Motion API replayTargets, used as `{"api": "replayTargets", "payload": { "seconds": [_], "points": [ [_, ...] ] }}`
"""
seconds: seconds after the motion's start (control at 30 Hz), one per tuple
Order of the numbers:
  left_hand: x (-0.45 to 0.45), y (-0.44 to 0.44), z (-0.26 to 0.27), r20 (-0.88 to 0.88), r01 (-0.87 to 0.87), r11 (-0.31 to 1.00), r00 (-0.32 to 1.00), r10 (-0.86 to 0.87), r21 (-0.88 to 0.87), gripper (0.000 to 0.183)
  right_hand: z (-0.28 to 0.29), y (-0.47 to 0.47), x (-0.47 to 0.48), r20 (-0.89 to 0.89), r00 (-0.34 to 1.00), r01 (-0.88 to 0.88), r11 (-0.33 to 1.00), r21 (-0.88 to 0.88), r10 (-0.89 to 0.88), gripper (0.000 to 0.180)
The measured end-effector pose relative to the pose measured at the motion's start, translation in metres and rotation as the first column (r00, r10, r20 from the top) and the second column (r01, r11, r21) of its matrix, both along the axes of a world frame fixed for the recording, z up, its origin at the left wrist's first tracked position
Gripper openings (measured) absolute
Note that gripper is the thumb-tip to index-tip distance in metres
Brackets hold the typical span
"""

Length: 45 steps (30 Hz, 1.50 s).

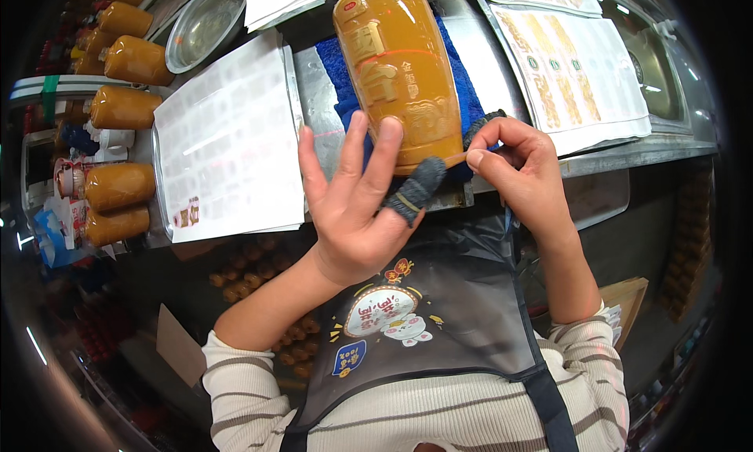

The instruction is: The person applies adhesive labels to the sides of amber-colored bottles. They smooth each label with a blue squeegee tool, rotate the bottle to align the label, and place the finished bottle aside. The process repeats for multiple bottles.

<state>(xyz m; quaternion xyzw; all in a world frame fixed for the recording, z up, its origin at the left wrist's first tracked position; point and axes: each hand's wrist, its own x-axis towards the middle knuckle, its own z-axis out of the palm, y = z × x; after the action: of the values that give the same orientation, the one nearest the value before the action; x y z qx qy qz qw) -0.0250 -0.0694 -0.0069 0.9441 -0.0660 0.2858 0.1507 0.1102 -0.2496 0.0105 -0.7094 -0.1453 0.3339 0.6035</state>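
Observation:
A large amber-coloured bottle (406, 69) with raised golden characters lies on a blue towel (465, 63) on the metal worktop. My left hand (365, 216) is spread at the bottle's base, its thumb in a dark knitted finger cover (420, 184) that touches the lower edge; its fingers are apart. My right hand (523, 175) pinches the end of a thin narrow strip (456, 159) between thumb and forefinger, beside the base. The strip runs from the pinch to the base near the left thumb. Another dark knitted cover is on a finger of my right hand, partly hidden.
Left of the bottle lies a stack of white decal sheets (229, 140); golden-patterned decal sheets (565, 75) lie right of it. A metal basin (206, 25) stands at the upper left, near several similar bottles (120, 187). A sink (653, 69) is at the far right.

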Motion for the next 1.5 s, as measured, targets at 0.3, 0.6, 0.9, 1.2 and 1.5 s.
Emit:
{"api": "replayTargets", "payload": {
  "seconds": [0.3, 0.6, 0.9, 1.2, 1.5],
  "points": [
    [0.026, -0.002, -0.001, 0.063, -0.105, 0.993, 0.992, 0.108, -0.062, 0.040, -0.005, -0.001, -0.001, 0.047, 0.999, -0.019, 1.000, 0.011, 0.019, 0.009],
    [-0.026, 0.004, -0.032, -0.052, -0.106, 0.959, 0.994, 0.096, -0.261, 0.047, 0.001, -0.002, -0.008, 0.189, 0.982, -0.024, 0.999, 0.045, 0.015, 0.007],
    [-0.013, 0.001, -0.019, -0.023, -0.059, 0.991, 0.998, 0.057, -0.117, 0.029, -0.006, -0.002, -0.003, 0.069, 0.998, -0.010, 0.997, 0.074, 0.005, 0.007],
    [0.020, -0.010, 0.011, -0.035, 0.004, 0.998, 0.999, -0.002, 0.067, 0.036, -0.010, -0.002, -0.001, 0.009, 1.000, 0.012, 0.998, 0.062, -0.012, 0.009],
    [-0.006, -0.001, -0.019, -0.034, -0.136, 0.927, 0.991, 0.133, -0.349, 0.052, 0.006, 0.001, -0.007, 0.099, 0.995, -0.021, 0.998, 0.059, 0.015, 0.008]
  ]
}}
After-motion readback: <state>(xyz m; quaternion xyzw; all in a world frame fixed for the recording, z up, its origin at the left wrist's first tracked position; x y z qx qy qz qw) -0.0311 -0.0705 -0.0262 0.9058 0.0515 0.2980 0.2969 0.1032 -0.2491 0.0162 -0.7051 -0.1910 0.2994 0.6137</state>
